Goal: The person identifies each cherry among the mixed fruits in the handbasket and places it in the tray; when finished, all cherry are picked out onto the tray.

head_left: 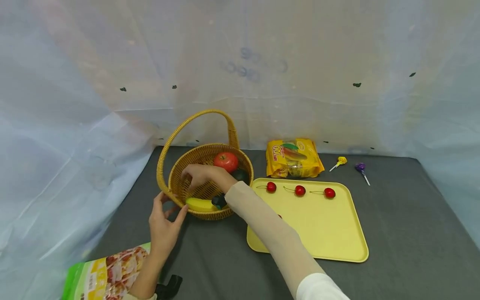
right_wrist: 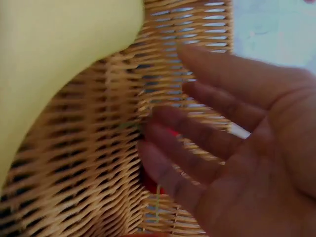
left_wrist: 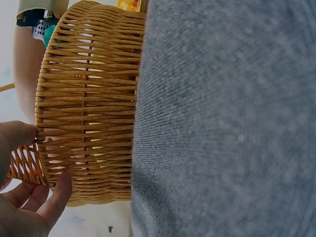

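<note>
My left hand (head_left: pixel 164 227) holds the near left side of a wicker basket (head_left: pixel 240 213), with thumb and fingers around the rim at the foot of its handle (head_left: pixel 162 166). My right hand (head_left: pixel 198 174) is down inside the basket, its fingers loosely extended. In the right wrist view, red cherries with green stems (right_wrist: pixel 154 184) lie at the basket's wall, partly hidden behind those fingers. A yellow banana (head_left: pixel 200 204) lies at the basket's near side, a red apple (head_left: pixel 226 161) at its far side. A dark green fruit (head_left: pixel 240 175) is partly covered by my right forearm.
A yellow tray (head_left: pixel 322 233) to the right bears several cherries (head_left: pixel 299 191), one mostly hidden by my sleeve. Behind it lie a yellow candy bag (head_left: pixel 294 158), a yellow lollipop (head_left: pixel 338 163) and a purple lollipop (head_left: pixel 361 170). A green snack bag (head_left: pixel 108 271) is at front left.
</note>
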Demonstrator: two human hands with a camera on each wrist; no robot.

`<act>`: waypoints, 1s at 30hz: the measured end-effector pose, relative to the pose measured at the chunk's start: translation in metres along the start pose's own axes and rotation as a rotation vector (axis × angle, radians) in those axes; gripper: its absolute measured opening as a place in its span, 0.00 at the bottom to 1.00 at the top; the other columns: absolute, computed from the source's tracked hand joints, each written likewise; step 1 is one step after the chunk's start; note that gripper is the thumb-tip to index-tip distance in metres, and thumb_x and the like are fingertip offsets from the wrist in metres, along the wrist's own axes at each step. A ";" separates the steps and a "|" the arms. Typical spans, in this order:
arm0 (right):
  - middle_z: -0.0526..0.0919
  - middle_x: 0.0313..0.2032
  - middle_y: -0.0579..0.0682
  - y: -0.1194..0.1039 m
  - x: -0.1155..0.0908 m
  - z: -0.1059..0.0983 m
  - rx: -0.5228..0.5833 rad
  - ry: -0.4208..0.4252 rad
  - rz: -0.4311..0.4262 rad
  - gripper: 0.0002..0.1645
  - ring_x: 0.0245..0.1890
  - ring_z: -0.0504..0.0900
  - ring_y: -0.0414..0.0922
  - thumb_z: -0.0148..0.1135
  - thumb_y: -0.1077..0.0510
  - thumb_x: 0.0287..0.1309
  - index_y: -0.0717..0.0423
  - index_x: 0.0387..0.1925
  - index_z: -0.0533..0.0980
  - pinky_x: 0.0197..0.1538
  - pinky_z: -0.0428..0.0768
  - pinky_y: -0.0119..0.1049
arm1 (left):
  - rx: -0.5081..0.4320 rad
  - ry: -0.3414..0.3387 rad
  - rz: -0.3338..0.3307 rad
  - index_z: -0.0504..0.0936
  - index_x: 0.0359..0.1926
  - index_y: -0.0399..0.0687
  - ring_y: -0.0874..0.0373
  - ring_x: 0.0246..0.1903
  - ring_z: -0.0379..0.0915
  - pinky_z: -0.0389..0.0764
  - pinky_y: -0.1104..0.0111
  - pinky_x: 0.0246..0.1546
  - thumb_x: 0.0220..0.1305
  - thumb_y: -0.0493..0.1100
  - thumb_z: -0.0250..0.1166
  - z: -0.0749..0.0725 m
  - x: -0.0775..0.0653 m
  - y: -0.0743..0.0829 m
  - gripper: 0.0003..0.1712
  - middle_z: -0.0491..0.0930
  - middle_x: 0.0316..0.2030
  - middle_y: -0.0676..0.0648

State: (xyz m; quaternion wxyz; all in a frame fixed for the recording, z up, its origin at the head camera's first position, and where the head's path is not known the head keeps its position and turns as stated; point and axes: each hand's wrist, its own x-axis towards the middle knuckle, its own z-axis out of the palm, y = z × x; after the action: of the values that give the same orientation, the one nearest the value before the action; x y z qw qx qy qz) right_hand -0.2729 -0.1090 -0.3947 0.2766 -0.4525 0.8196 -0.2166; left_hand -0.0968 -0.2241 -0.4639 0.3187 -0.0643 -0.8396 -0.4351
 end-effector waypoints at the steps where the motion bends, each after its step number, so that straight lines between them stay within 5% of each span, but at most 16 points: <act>1: 0.80 0.55 0.54 0.001 -0.001 0.000 0.010 0.005 0.003 0.25 0.49 0.78 0.43 0.67 0.61 0.64 0.60 0.61 0.75 0.46 0.78 0.29 | -0.004 0.001 -0.002 0.64 0.69 0.31 0.44 0.53 0.71 0.82 0.74 0.46 0.57 0.28 0.72 0.000 0.000 0.000 0.40 0.72 0.54 0.33; 8: 0.78 0.52 0.54 0.006 -0.001 0.002 -0.042 0.145 0.008 0.17 0.45 0.74 0.43 0.69 0.59 0.62 0.58 0.52 0.79 0.43 0.75 0.29 | -0.006 -0.002 -0.009 0.64 0.68 0.31 0.45 0.54 0.71 0.81 0.76 0.47 0.58 0.28 0.71 0.000 0.000 0.002 0.40 0.72 0.53 0.33; 14: 0.82 0.51 0.55 0.007 -0.002 0.004 0.014 0.041 0.027 0.20 0.45 0.79 0.43 0.67 0.62 0.63 0.62 0.55 0.78 0.43 0.79 0.29 | -0.010 -0.003 -0.008 0.63 0.68 0.30 0.42 0.54 0.71 0.81 0.76 0.46 0.57 0.27 0.71 0.000 0.001 0.003 0.40 0.72 0.53 0.31; 22: 0.85 0.44 0.53 0.008 -0.007 0.007 0.130 -0.062 0.022 0.14 0.36 0.81 0.44 0.68 0.69 0.59 0.62 0.47 0.83 0.41 0.85 0.37 | 0.006 -0.006 -0.030 0.63 0.68 0.29 0.47 0.55 0.70 0.82 0.75 0.46 0.57 0.27 0.72 -0.001 0.001 0.004 0.40 0.72 0.54 0.33; 30: 0.83 0.41 0.50 0.013 -0.007 0.007 0.144 -0.135 0.027 0.16 0.31 0.78 0.45 0.68 0.70 0.57 0.62 0.48 0.81 0.38 0.82 0.39 | 0.009 -0.010 -0.035 0.63 0.69 0.30 0.46 0.55 0.70 0.82 0.73 0.46 0.58 0.28 0.71 -0.001 0.000 0.004 0.40 0.71 0.55 0.31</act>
State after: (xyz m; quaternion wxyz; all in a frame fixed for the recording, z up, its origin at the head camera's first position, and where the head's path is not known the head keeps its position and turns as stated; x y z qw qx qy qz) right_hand -0.2737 -0.0972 -0.4060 0.3660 -0.4337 0.7875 -0.2403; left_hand -0.0950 -0.2223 -0.4610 0.3074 -0.0505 -0.8440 -0.4367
